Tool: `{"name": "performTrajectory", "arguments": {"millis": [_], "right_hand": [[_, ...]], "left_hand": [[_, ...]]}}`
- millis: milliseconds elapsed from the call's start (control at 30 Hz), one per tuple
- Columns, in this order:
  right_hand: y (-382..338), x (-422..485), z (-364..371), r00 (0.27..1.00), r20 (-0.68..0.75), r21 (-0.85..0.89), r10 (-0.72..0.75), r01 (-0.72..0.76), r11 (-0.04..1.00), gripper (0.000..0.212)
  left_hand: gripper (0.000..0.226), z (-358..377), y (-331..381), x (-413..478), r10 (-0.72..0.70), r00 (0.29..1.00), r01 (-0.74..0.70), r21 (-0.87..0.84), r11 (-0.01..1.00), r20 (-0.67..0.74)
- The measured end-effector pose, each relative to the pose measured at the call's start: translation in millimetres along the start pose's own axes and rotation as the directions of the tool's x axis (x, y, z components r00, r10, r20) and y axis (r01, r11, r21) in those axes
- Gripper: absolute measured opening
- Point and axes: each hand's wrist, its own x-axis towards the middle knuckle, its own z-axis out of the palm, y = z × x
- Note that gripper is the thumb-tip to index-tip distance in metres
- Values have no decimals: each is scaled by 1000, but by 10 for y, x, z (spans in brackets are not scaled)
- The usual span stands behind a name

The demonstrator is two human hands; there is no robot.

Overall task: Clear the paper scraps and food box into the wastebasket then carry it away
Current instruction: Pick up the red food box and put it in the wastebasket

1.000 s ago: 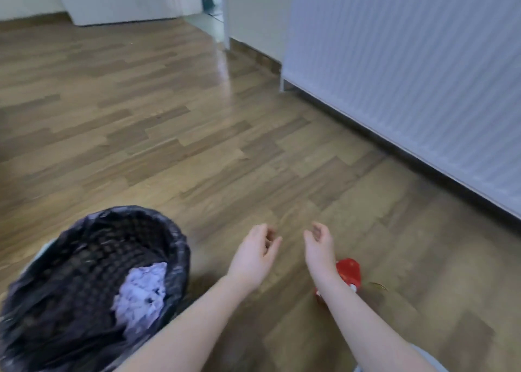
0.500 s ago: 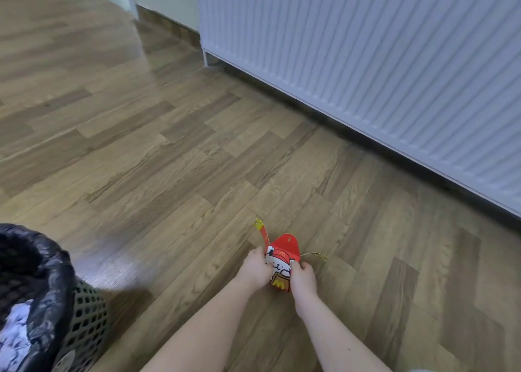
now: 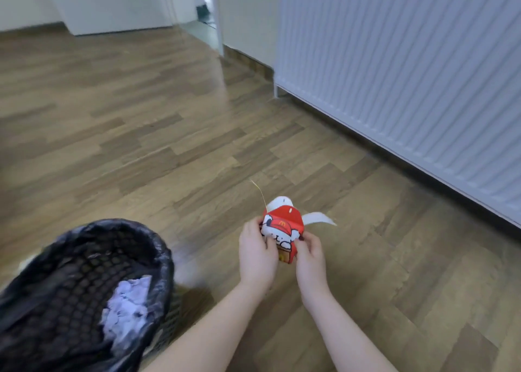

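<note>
Where the two forearms meet near the lower middle of the view, a small red cardboard food box [image 3: 282,232] printed with a white cartoon figure and a yellow logo is held above the floor, between both hands. Left hand [image 3: 258,254] has its grip clamped on the box's left side, fingers curled onto the printed face. Right hand [image 3: 310,258] has its grip clamped on the box's right lower corner, thumb pressed against the front. White top flaps of the box stand open, one rounded flap rising behind the red panel and another spreading out to the right. One thin yellow strip sticks up from the box's upper left.

To the left of the hands, apart from the box, stands a dark mesh wastebasket [image 3: 166,261] lined with a black plastic bag. Crumpled white paper scraps [image 3: 127,306] lie inside it, against the near right wall. The basket's outline is blurred.

Brown wood-pattern laminate floor [image 3: 141,131] extends under everything. A white ribbed panel [image 3: 408,75] runs along the right side, raised slightly off the floor on a short leg at its near left corner. White walls and a doorway [image 3: 207,2] close the far end of the room.
</note>
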Motion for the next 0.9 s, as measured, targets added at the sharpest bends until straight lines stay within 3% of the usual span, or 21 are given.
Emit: {"name": "performTrajectory", "arguments": {"millis": [200, 300, 433, 567, 667, 767, 900], "right_hand": [[-699, -495, 1055, 903, 370, 86, -219, 201, 976, 20], [-775, -779, 1519, 809, 537, 97, -239, 222, 970, 19], [-503, -1156, 1913, 689, 712, 5, -137, 191, 982, 19], [-131, -1333, 1967, 635, 772, -183, 27, 182, 966, 24], [38, -1359, 1967, 610, 782, -310, 126, 206, 928, 26], [39, -1217, 1919, 653, 753, -386, 81, 338, 858, 24], [-139, -961, 1927, 686, 725, -352, -60, 444, 824, 24]], "left_hand": [[32, -1525, 304, 78, 82, 904, -94, -6, 996, -420], [36, -2214, 193, -64, 99, 864, -87, 47, 995, -493], [31, -2801, -198, -432, 38, 855, 12, 92, 996, -517], [24, -2956, -574, -699, -142, 884, 179, 42, 983, -446], [26, -2965, -849, -802, -266, 889, 331, 122, 936, -372], [33, -3003, -1016, -822, -357, 819, 500, 251, 829, -449], [43, -3127, -1131, -826, -327, 795, 530, 322, 785, -511]]}}
